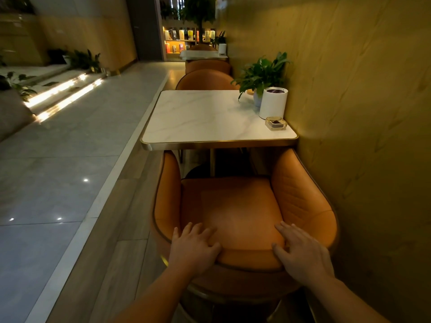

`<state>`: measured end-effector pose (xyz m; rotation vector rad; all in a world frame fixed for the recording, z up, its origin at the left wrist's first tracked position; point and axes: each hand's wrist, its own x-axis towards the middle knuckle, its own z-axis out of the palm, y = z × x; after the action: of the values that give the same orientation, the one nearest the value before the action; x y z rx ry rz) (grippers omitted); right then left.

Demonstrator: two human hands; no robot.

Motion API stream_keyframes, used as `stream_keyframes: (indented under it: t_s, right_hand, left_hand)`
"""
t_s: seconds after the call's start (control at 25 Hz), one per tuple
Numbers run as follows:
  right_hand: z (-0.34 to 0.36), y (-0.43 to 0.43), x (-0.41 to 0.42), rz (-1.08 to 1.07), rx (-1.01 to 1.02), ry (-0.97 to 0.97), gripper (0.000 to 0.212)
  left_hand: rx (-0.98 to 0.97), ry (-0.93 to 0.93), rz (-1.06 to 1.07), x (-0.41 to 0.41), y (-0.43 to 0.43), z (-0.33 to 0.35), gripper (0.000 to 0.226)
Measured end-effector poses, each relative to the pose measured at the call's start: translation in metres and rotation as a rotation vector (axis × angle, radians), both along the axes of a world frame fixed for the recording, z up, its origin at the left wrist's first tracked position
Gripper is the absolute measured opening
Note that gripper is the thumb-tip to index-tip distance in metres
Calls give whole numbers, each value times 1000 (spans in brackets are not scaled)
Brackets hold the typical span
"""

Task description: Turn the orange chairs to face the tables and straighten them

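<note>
Both hands lie spread on the top rim of the orange chair's backrest. The left hand and right hand are set apart, palms down, fingers fairly straight and draped forward over the padding; neither pinches anything. The orange chair sits directly under and ahead of the hands.

It is a tub chair with a padded, leather-like cover over what looks like a stiff shell. I judge it heavy, soft on the surface and a bit slippery under flat palms. The firm rim under the hands, or the two curved arms just ahead of them, look the best holds for nudging it.

Its open front points away from the hands, straight at the marble-topped bench. The arm tips reach the bench edge, and the back-to-front axis runs along the wall to the right of the right hand. It looks about square.

Further ahead on the bench, toward the right hand's side, stand an ashtray, a white cylinder and a potted plant. More orange chairs wait beyond
</note>
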<state>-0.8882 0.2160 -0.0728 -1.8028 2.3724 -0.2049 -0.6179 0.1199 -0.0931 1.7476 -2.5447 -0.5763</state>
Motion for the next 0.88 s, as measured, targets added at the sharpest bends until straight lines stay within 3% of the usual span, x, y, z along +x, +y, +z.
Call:
stream_keyframes:
  t_s: [0.44,0.68,0.88]
  right_hand:
    - [-3,1,-1,3,-13,22,65]
    - [-3,2,-1,-10,1,33,65]
    - [22,0,6,39,224,39,58]
  left_hand:
    - [1,-24,-15,-1,4,5,75]
    - [117,-227,-155,2,2,24,74]
    - [-41,6,-17,25,21,46,63]
